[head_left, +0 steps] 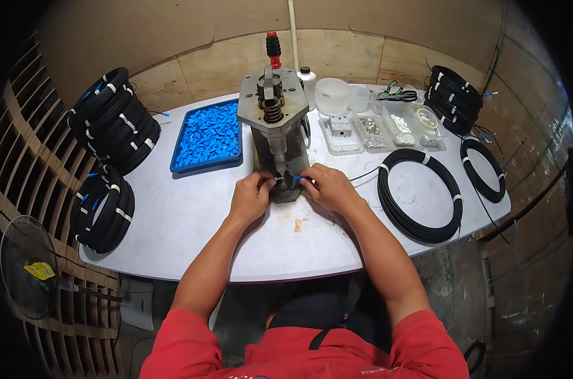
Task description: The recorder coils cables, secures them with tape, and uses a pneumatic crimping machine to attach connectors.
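Observation:
My right hand (327, 187) pinches the end of a black cable, where a small blue connector (297, 177) shows past the fingertips. From behind that hand the black cable (364, 175) runs right to a coil of black cable (387, 208) bound with white tape. Opposite it, my left hand (251, 197) is closed in a pinch on something small and pale, too tiny to name. Both hands meet at the base of a metal bench press (277, 142), just under its ram. The fingertips partly hide the spot between them.
A dark blue tray (174, 169) of small blue plastic parts stands left of the press. Taped black coils (125, 129) are stacked at left, more (450, 101) at right. Clear boxes (370, 131) of small parts, a white tub (332, 96) and pliers (397, 95) sit behind right.

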Demonstrator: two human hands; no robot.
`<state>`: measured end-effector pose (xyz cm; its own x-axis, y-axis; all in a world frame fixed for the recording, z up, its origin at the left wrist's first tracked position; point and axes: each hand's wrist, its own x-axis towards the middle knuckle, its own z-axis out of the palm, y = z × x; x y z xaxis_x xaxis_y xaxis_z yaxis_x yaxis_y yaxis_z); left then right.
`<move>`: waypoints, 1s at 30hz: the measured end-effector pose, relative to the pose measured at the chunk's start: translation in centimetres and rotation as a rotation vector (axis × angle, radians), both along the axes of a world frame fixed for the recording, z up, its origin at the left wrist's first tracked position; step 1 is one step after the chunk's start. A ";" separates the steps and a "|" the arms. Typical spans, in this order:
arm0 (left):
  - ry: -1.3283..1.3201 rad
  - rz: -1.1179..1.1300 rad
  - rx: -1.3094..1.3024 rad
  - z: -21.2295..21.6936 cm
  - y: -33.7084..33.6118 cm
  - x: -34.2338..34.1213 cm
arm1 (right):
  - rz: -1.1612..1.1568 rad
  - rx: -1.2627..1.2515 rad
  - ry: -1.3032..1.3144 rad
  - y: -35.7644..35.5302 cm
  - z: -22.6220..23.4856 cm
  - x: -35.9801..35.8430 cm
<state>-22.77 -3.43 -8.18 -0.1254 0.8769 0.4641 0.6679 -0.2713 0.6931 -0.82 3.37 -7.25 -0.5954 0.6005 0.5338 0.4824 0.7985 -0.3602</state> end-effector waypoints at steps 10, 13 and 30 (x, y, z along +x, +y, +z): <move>0.002 0.000 0.006 0.0 -0.1 0.0 | -0.054 -0.162 -0.068 0.4 1.5 2.4; -0.027 0.000 -0.014 0.0 -0.1 -0.1 | -0.106 -0.190 -0.139 0.3 1.9 2.5; -0.047 0.014 0.003 0.0 -0.2 0.2 | -0.010 0.044 0.084 -0.4 -0.1 -0.2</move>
<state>-22.61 -3.60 -8.22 -0.1594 0.8734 0.4602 0.6380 -0.2646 0.7231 -1.01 3.01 -7.37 -0.5412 0.5815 0.6074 0.4602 0.8094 -0.3649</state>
